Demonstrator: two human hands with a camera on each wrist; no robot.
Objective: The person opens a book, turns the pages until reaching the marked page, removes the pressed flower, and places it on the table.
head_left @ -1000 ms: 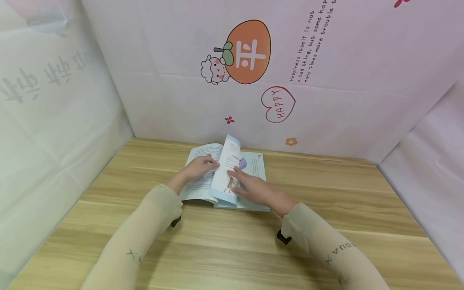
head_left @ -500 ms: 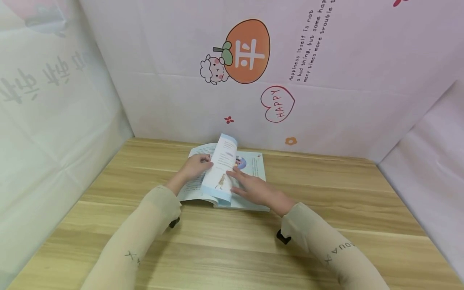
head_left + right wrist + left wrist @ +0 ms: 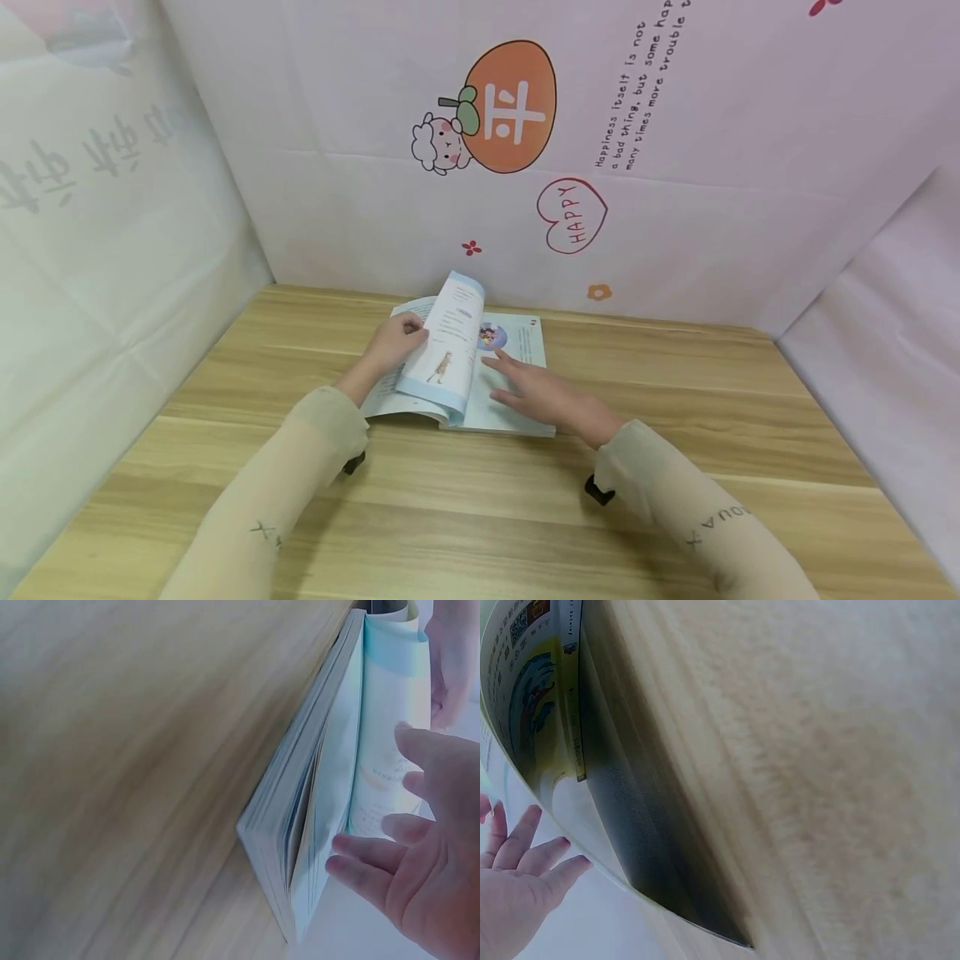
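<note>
An open book (image 3: 513,408) lies on the table near the back wall. One of its leaves (image 3: 444,346), with blue bands and a small figure printed on it, stands curved over to the left. My left hand (image 3: 390,342) pinches this leaf at its left edge, above the left page; the left wrist view shows its fingers (image 3: 531,855) beside the book's bowed left side. Over the right-hand page hovers my right hand (image 3: 547,393), fingers spread and holding nothing. In the right wrist view the right hand (image 3: 427,840) is beside the curved leaf.
The wood-grain table (image 3: 465,517) reaches toward me and out to both sides of the book. A printed white cloth wall (image 3: 360,208) rises directly behind the book, and further cloth walls stand left and right.
My left hand has drawn the leaf leftward, and it leans further over the left page. The right hand has lost contact with the leaf and shifted slightly right.
</note>
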